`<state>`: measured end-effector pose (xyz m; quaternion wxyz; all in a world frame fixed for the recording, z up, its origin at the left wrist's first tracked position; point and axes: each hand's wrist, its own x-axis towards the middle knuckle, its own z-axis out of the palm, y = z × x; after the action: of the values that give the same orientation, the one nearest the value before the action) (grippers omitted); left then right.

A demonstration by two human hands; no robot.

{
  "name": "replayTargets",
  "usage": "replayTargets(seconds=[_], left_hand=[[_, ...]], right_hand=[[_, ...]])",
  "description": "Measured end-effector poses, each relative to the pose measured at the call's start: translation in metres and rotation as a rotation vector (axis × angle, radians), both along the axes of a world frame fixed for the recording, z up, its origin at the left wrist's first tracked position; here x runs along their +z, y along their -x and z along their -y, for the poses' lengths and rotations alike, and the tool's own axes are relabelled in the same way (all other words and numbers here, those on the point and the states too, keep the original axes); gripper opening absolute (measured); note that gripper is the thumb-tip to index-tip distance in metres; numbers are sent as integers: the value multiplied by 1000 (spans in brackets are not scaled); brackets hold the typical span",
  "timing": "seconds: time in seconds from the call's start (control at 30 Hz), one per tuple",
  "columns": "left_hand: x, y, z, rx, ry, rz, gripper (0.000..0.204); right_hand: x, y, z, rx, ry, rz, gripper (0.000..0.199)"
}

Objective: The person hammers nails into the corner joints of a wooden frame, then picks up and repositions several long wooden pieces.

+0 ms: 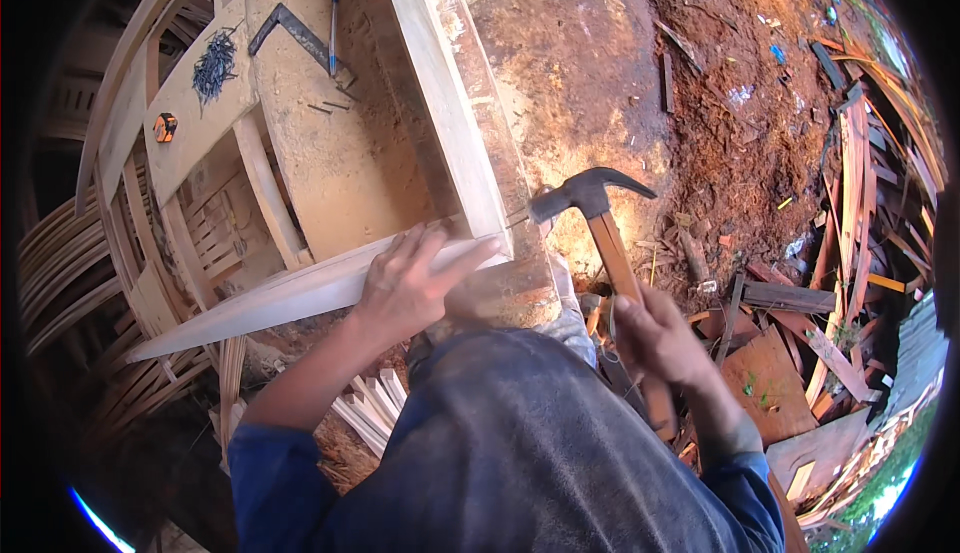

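Note:
My right hand (655,338) is wrapped around the wooden handle of a claw hammer (610,253). The hammer's dark head is beside the corner where two pale boards meet, its striking face toward that corner and its claw pointing right. A thin dark line, perhaps a nail, shows between the face and the corner. Slightly blurred, my left hand (405,278) grips the near pale board (270,308) close to its right end, fingers over the top and one finger stretched toward the joint. The other pale board (450,93) runs away from me along the bench edge.
On the workbench (340,173) lie a dark metal square (290,28), a blue pen (333,38), a heap of nails (213,68) and an orange-black tape measure (165,128). Curved wooden strips stand at left. Scrap wood (790,353) covers the ground at right.

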<state>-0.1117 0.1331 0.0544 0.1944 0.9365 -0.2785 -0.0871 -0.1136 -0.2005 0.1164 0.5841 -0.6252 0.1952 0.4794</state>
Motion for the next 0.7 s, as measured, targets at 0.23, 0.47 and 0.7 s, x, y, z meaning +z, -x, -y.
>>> replayTargets(seconds=[0.23,0.47,0.7], left_hand=[[3,5,-4,22,29,16,75],[-1,3,-6,4,34,25,79],[3,2,-1,18,52,52,76]], right_hand=[[14,-42,93,-734,207,321,33],[-3,8,29,-460,72,203,34],[19,-33,82,-927,177,263,33]])
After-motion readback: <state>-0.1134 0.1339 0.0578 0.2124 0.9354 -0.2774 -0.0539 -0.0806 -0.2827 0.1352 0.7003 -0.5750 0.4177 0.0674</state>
